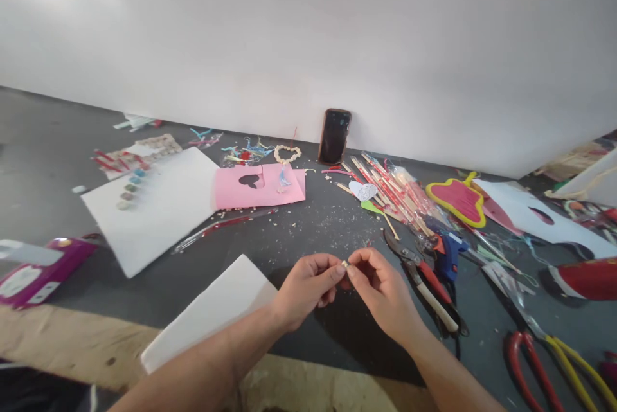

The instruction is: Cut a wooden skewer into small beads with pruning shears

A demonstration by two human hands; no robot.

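My left hand [313, 280] and my right hand [380, 293] meet at the front middle of the dark table. Thumb and fingers of both are pinched together on a small pale piece [345, 264], too small to tell its kind. Something reddish shows just below the fingertips, partly hidden. Under my left forearm lies a white foam board [207, 315]. To the right of my right hand are pruning shears [419, 277] with red and white handles. Pale crumbs are scattered on the table beyond my fingers.
A phone [335, 135] leans against the white wall panel [289, 45]. Pink paper [231, 188] and another white board [159, 206] lie left; wrapped sticks [380, 180], a blue glue gun [450, 254] and large scissors [525, 328] lie right. A purple box [58, 270] sits far left.
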